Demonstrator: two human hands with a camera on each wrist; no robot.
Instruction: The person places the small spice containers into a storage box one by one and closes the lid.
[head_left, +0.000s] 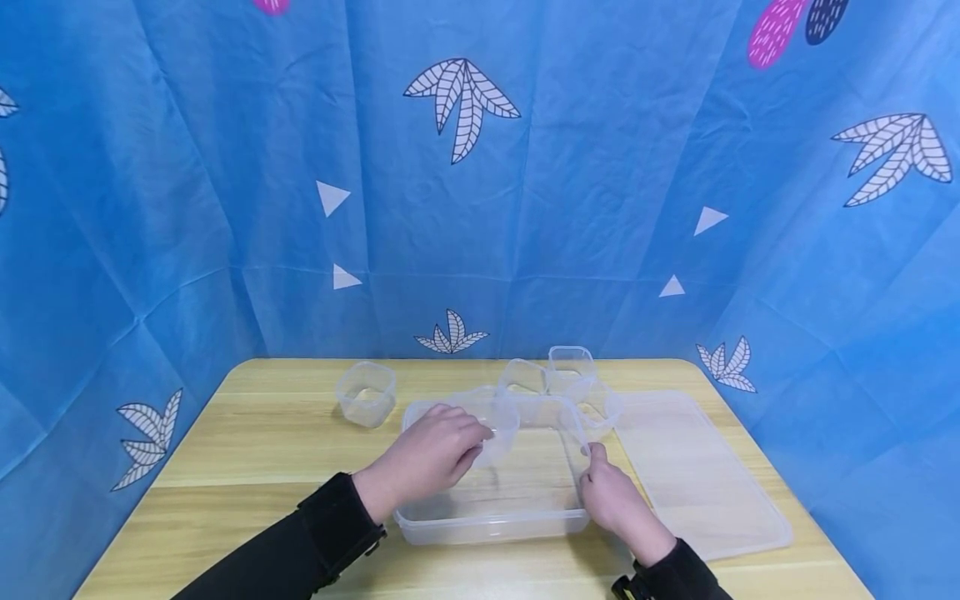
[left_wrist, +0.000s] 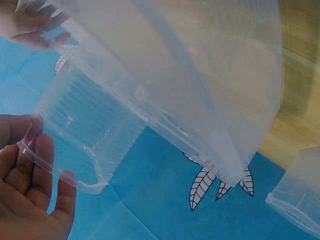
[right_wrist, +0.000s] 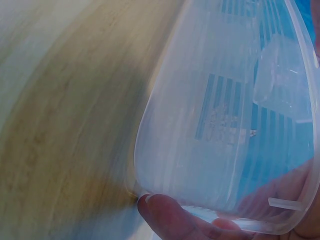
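Clear rectangular plastic box (head_left: 491, 528), middle of pale wooden table (head_left: 255, 467): looks light, slick, slightly flexible; rim probably the best hold. Right hand (head_left: 613, 493) grips its three-o'clock wall. Left hand (head_left: 431, 454) pinches rim of small clear plastic tub (head_left: 504, 423) toward box's twelve; inside or above, cannot tell. Frosted flat plastic lid (head_left: 697, 475) at three o'clock; lone tub (head_left: 367, 408) at ten, clustered tubs (head_left: 596, 410) at one.

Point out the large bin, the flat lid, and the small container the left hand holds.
Large bin (head_left: 491, 531): head view, front wall.
Flat lid (head_left: 708, 483): head view, upper face.
Small container (left_wrist: 92, 125): left wrist view, ribbed wall.
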